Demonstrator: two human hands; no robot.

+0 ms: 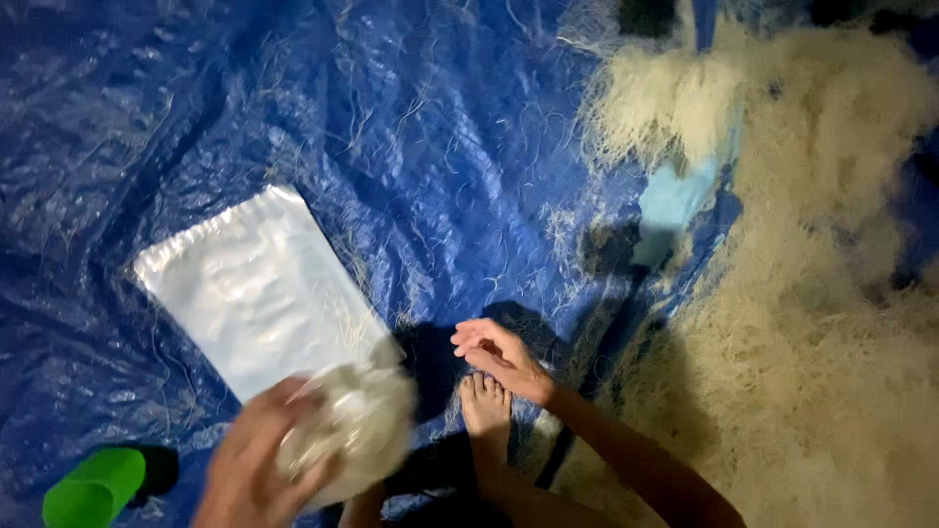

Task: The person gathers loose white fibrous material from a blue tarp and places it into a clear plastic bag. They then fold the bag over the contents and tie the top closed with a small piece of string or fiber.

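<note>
You have a green cup (93, 487) at the blue tarp's (411, 117) bottom-left corner, a white flat bag (254, 288) left of centre, and a pale fibre heap (812, 323) along its right edge.

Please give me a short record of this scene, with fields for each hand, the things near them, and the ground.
left hand: grips a pale bundle of fibre, blurred
right hand: empty, fingers loosely curled, above a bare foot
white plastic bag: lies flat, just beyond the bundle
green cup: on its side, lower left
fibre heap: large, pale, at right
ground cover: blue tarpaulin, strewn with loose strands
</note>
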